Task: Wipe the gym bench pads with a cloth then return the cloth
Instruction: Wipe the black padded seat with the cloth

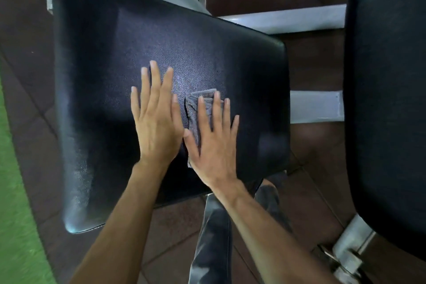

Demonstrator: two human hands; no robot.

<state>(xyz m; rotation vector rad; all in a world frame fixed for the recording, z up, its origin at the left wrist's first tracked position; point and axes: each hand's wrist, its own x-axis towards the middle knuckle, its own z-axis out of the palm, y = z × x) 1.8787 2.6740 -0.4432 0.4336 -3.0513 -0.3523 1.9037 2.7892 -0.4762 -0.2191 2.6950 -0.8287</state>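
A black padded bench seat [110,57] fills the middle of the view. My right hand [213,140] presses flat, fingers straight, on a small grey cloth [192,108] lying on the pad's right half; most of the cloth is hidden under the palm. Just to its left my left hand [156,120] rests flat on the bare pad, fingers straight, its thumb side close to the cloth. A second black pad [387,76] runs down the right edge of the view.
Grey metal frame bars [283,18] join the two pads, and a bracket with bolts [350,251] sits at the lower right. Brown tiled floor [175,237] lies below, green turf [16,214] at the left. My trouser leg and shoe [214,237] show under the pad's near edge.
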